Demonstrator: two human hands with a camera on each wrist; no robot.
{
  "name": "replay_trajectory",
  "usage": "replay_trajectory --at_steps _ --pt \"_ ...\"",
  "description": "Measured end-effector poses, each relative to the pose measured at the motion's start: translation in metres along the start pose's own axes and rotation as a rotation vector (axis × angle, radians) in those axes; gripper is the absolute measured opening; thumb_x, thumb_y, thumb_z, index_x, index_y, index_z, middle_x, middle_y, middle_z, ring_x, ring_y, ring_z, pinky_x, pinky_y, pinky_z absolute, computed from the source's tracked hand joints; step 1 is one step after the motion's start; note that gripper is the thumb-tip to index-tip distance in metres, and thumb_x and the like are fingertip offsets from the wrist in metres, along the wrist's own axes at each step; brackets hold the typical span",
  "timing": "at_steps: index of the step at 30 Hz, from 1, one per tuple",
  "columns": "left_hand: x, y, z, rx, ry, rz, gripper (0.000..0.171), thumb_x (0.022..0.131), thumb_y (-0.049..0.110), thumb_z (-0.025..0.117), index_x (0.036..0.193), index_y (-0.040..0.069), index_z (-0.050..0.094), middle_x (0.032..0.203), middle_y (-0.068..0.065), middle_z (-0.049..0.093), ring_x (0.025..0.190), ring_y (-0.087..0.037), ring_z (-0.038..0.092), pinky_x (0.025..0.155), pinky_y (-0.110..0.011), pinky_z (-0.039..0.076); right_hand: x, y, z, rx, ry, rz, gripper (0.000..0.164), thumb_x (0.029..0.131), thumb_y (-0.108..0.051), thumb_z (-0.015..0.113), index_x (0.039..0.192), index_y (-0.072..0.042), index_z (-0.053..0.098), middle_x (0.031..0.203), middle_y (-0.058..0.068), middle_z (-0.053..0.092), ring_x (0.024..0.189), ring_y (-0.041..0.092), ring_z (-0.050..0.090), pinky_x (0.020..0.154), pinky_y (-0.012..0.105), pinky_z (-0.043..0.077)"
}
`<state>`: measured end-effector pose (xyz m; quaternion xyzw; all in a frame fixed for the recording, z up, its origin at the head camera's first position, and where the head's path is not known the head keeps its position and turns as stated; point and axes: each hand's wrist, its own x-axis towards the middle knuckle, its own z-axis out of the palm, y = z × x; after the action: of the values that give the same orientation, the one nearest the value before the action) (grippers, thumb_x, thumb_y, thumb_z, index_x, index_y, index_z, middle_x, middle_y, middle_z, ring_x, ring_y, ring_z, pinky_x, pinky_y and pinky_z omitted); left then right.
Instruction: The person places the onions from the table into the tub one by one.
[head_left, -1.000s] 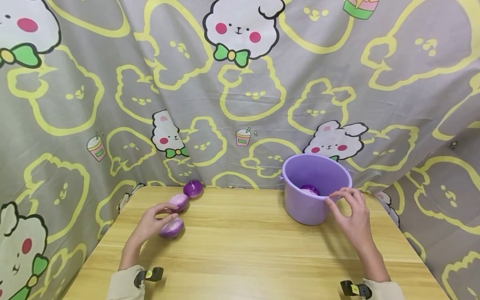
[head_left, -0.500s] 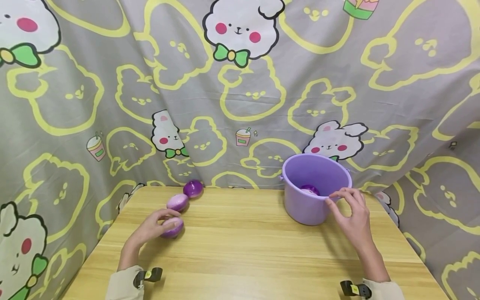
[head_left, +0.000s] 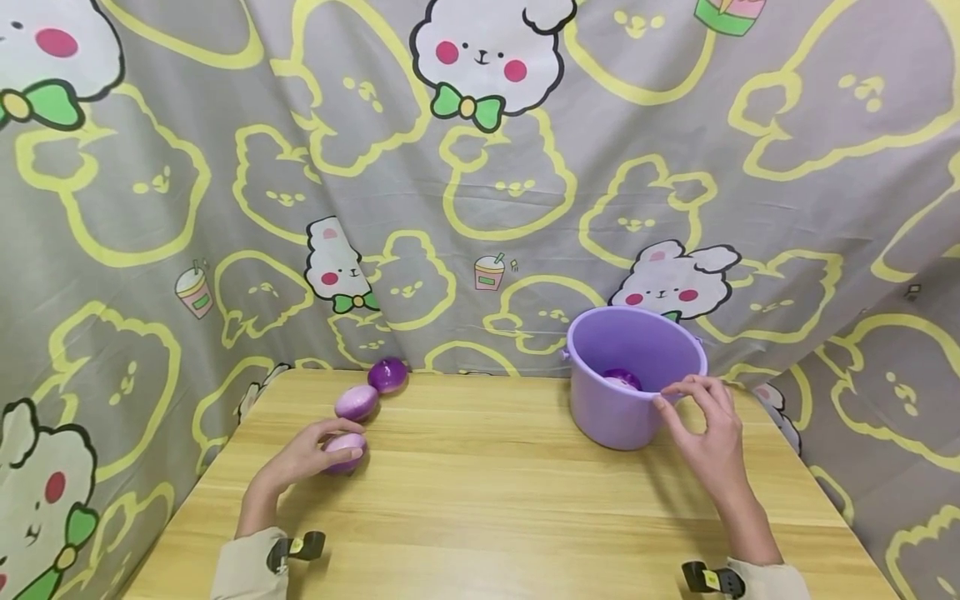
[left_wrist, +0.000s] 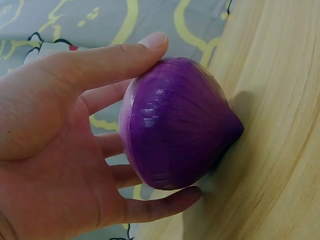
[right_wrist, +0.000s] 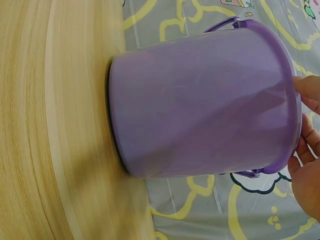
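Observation:
At the table's left side my left hand [head_left: 296, 454] holds a purple onion half [left_wrist: 175, 125], thumb on one side and fingers round the other. Its pale cut face is turned up toward the palm, and its pointed purple skin side faces the wood. Just beyond lies a second onion half [head_left: 356, 403], pale side up. Behind that one sits a dark purple onion piece [head_left: 387, 377], glossy skin showing. On the right, thumb and fingers of my right hand [head_left: 708, 425] pinch the near rim of a lilac bucket [right_wrist: 200, 110], which stands upright. Inside it are purple onion pieces [head_left: 622, 381], partly hidden by the wall.
The wooden table [head_left: 480, 483] ends at a grey patterned curtain [head_left: 480, 200] behind and at both sides. The bucket's handle [right_wrist: 225, 23] is folded down beside its rim. Each sleeve carries a black wrist camera [head_left: 306, 546].
My left hand has come down over the nearest onion half, and its thumb and fingers have closed round it. The right hand stays on the bucket rim.

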<state>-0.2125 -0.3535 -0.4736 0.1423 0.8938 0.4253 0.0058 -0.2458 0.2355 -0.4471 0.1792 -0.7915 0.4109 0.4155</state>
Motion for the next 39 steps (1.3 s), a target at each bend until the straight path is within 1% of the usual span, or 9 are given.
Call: replay_trajectory --at_steps 8,17,22,26,32,35,39 --pt "0.001 -0.001 0.003 -0.006 -0.004 -0.028 0.038 0.093 0.023 0.076 0.123 0.002 0.068 0.117 -0.013 0.067 0.105 -0.027 0.059 0.086 -0.038 0.051 -0.001 0.000 0.000 0.000 -0.001 0.004 0.023 0.077 0.009 0.083 0.095 0.001 0.072 0.105 0.015 0.060 0.110 0.009 0.046 0.101 0.020 0.031" --pt "0.001 0.001 0.004 -0.019 -0.009 -0.016 0.035 0.094 0.020 0.075 0.122 0.001 0.068 0.114 -0.013 0.067 0.101 -0.027 0.060 0.082 -0.034 0.052 -0.002 0.000 -0.001 0.002 -0.001 0.005 0.023 0.077 0.008 0.082 0.096 0.000 0.072 0.105 0.015 0.060 0.110 0.008 0.046 0.101 0.019 0.031" --pt "0.003 0.003 0.005 -0.013 0.003 0.006 0.034 0.094 0.020 0.075 0.120 0.001 0.068 0.113 -0.012 0.067 0.102 -0.028 0.059 0.083 -0.036 0.051 -0.003 0.000 -0.001 0.002 0.006 -0.002 0.023 0.076 0.008 0.083 0.095 0.000 0.072 0.105 0.014 0.060 0.111 0.008 0.046 0.102 0.019 0.030" --pt "0.003 0.004 0.006 0.003 0.028 0.009 0.032 0.093 0.021 0.076 0.119 0.003 0.069 0.115 -0.012 0.067 0.104 -0.028 0.059 0.084 -0.039 0.050 -0.003 0.001 0.000 0.007 0.007 -0.008 0.024 0.076 0.008 0.083 0.095 0.000 0.072 0.105 0.015 0.060 0.110 0.010 0.046 0.101 0.020 0.031" --pt "0.003 0.007 0.006 0.012 0.083 0.019 0.028 0.092 0.018 0.077 0.117 0.007 0.071 0.117 -0.013 0.067 0.106 -0.029 0.058 0.086 -0.038 0.049 -0.002 0.000 0.001 0.011 0.006 -0.003 0.023 0.076 0.008 0.083 0.095 -0.001 0.072 0.104 0.015 0.060 0.109 0.012 0.046 0.100 0.020 0.031" --pt "0.003 0.010 0.006 0.011 0.118 0.023 0.030 0.091 0.016 0.078 0.118 0.006 0.071 0.122 -0.017 0.065 0.111 -0.033 0.058 0.088 -0.042 0.048 -0.002 0.000 0.001 0.009 0.005 -0.004 0.023 0.076 0.008 0.083 0.095 0.000 0.072 0.105 0.015 0.060 0.110 0.012 0.046 0.100 0.020 0.030" --pt "0.005 0.013 0.006 0.036 0.165 0.042 0.032 0.090 0.014 0.079 0.120 0.005 0.071 0.126 -0.020 0.064 0.116 -0.038 0.057 0.091 -0.049 0.048 -0.001 0.001 0.000 0.006 0.005 -0.002 0.023 0.076 0.008 0.083 0.095 0.000 0.072 0.105 0.015 0.060 0.110 0.011 0.046 0.101 0.020 0.031"
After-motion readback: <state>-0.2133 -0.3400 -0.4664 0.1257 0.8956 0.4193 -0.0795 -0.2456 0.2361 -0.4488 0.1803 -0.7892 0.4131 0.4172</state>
